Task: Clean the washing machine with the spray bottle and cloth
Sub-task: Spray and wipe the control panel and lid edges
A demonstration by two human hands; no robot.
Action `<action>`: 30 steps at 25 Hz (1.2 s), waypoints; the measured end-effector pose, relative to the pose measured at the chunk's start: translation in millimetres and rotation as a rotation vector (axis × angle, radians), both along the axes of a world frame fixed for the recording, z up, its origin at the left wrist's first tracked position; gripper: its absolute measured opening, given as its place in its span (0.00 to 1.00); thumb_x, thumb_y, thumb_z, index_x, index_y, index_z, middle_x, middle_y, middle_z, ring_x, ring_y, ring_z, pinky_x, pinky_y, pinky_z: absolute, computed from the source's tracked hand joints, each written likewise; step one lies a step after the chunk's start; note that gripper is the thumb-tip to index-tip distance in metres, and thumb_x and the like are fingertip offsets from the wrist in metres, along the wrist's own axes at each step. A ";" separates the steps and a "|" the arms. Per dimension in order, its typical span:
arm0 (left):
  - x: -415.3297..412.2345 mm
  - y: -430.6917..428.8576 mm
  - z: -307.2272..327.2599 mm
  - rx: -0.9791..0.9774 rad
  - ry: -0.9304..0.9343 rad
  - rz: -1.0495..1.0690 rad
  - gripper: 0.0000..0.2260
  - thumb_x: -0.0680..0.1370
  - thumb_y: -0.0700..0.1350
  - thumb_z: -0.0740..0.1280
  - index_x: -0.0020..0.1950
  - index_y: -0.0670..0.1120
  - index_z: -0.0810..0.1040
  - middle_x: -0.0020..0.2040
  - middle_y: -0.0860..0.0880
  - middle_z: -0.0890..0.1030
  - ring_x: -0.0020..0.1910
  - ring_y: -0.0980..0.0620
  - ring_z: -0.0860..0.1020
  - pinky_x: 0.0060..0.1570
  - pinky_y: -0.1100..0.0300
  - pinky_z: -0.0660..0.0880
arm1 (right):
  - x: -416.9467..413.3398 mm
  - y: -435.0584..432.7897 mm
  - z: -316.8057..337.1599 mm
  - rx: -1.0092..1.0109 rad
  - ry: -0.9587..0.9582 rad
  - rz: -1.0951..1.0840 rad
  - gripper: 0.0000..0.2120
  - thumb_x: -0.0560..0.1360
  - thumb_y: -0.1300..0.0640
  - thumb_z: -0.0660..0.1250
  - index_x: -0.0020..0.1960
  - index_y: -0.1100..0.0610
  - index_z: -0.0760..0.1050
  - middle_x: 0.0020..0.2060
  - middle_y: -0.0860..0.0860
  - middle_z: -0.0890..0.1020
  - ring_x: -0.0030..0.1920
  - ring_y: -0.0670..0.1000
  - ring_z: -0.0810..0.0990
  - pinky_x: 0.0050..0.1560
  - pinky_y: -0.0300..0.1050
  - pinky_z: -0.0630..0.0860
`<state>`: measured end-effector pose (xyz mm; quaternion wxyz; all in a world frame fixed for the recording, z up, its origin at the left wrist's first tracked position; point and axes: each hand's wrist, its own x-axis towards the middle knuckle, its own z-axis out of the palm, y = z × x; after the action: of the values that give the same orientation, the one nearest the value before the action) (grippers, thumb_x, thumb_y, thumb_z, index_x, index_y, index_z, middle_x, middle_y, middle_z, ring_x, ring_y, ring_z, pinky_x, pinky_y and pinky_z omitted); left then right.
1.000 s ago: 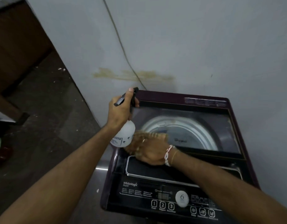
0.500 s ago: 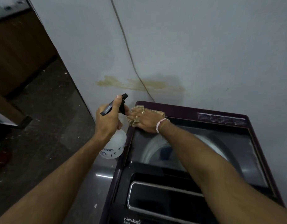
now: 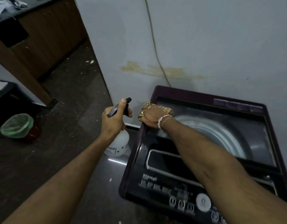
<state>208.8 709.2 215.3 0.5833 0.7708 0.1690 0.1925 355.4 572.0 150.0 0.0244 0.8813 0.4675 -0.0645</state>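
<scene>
Right hand, curled over the cloth on the washing machine rim, had the whole lid to its right, left hand gripping the spray bottle just left.

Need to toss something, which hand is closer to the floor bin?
Left. The left hand, holding the bottle, is right of the bin; the right hand is farther right, at the washer.
</scene>
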 end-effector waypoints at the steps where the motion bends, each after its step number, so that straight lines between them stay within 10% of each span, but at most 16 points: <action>1: -17.4 -0.5 -2.4 -0.008 0.007 -0.013 0.29 0.82 0.64 0.60 0.38 0.43 0.84 0.38 0.43 0.86 0.21 0.51 0.76 0.23 0.61 0.71 | -31.8 -0.3 3.1 0.000 0.009 -0.004 0.19 0.82 0.47 0.54 0.54 0.55 0.81 0.57 0.54 0.82 0.64 0.54 0.74 0.69 0.56 0.66; 11: -168.3 3.8 -38.9 -0.035 0.066 -0.062 0.26 0.82 0.64 0.62 0.40 0.45 0.86 0.36 0.42 0.87 0.22 0.54 0.76 0.22 0.60 0.72 | -264.6 24.0 -9.9 -0.096 -0.045 -0.130 0.21 0.83 0.46 0.52 0.62 0.49 0.81 0.63 0.51 0.81 0.69 0.56 0.72 0.72 0.63 0.60; 17: -206.5 -1.8 -59.9 -0.001 0.152 -0.101 0.29 0.85 0.58 0.63 0.45 0.32 0.82 0.40 0.29 0.83 0.21 0.54 0.75 0.22 0.61 0.73 | -315.9 0.5 -28.1 0.111 0.002 -0.406 0.29 0.82 0.47 0.55 0.81 0.55 0.57 0.80 0.51 0.59 0.81 0.54 0.53 0.75 0.66 0.57; 30: -203.5 -165.1 -54.3 -0.169 0.102 -0.471 0.29 0.78 0.74 0.61 0.42 0.51 0.85 0.43 0.45 0.87 0.22 0.51 0.74 0.25 0.61 0.74 | -331.5 -341.2 -48.1 0.251 -0.225 -1.081 0.27 0.81 0.52 0.58 0.80 0.56 0.63 0.78 0.52 0.65 0.80 0.53 0.60 0.77 0.61 0.61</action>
<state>5.3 544.1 161.0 0.6652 0.7461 0.0294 -0.0028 23.9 230.8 101.9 -0.0673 0.9930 -0.0515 0.0827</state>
